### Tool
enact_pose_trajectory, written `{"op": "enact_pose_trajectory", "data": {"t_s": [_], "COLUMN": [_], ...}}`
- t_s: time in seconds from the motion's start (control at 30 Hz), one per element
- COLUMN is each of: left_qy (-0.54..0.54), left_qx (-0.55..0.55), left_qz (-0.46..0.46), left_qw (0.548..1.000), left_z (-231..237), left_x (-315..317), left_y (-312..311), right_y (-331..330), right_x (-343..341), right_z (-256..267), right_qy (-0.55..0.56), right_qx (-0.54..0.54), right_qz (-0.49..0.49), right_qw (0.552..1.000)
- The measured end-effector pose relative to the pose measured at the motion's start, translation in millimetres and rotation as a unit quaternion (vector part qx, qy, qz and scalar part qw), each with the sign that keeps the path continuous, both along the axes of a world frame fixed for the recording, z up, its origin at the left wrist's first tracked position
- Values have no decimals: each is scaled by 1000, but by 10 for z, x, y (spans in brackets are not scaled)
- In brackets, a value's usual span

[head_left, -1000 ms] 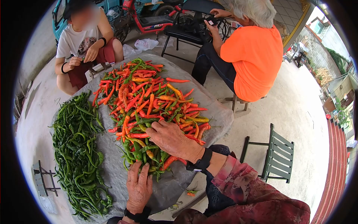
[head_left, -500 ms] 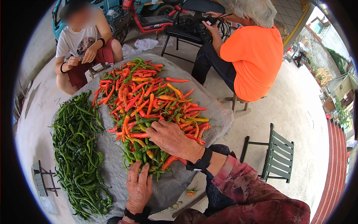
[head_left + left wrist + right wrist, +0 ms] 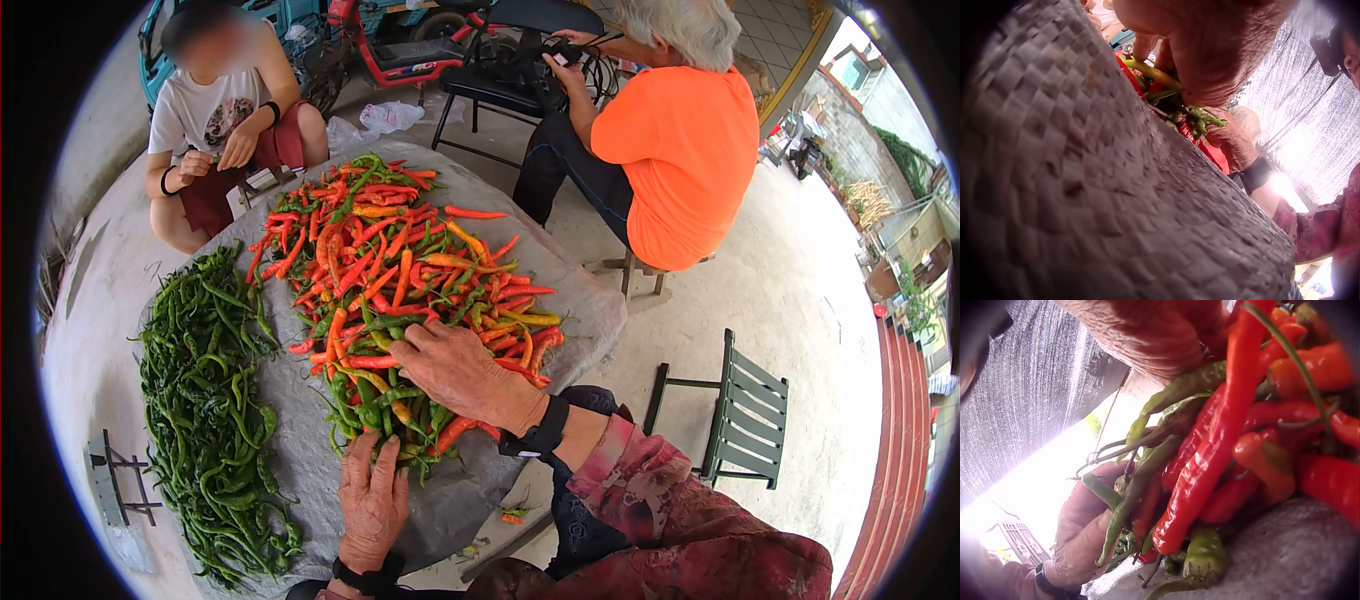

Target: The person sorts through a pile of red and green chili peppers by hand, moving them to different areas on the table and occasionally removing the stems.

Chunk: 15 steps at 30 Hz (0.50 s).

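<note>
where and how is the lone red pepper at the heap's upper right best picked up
Probably mid-length, pinching the red pepper across, coming from the open right side: it is slim and juts out from the heap over bare grey sheet.

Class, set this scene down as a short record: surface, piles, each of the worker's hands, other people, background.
Surface: gray woven sheet
Mixed pepper pile: mostly red and orange, some green
Green pepper pile: left of the mixed one in the head view
Left hand: fingers extended, at the mixed pile's near edge
Right hand: on the mixed pile; grip unclear
Other people: one in a white shirt, one in an orange shirt
Background: red scooter, green slatted chair
</note>
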<state>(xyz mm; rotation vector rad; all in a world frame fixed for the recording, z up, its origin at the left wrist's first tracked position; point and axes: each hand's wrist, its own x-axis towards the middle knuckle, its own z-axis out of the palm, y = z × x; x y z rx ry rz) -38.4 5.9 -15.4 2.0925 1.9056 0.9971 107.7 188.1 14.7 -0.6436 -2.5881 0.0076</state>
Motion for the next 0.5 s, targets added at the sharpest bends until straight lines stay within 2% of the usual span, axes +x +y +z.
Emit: {"op": "enact_pose_trajectory", "data": {"t_s": [0.5], "left_qy": [-4], "left_qx": [-2], "left_qz": [2], "left_qw": [1000], "left_z": [4], "left_x": [3], "left_y": [-4], "right_y": [-1], "right_x": [-10], "right_z": [0], "right_qy": [-1], "right_qx": [8], "right_qz": [-5], "right_qw": [1000]}}
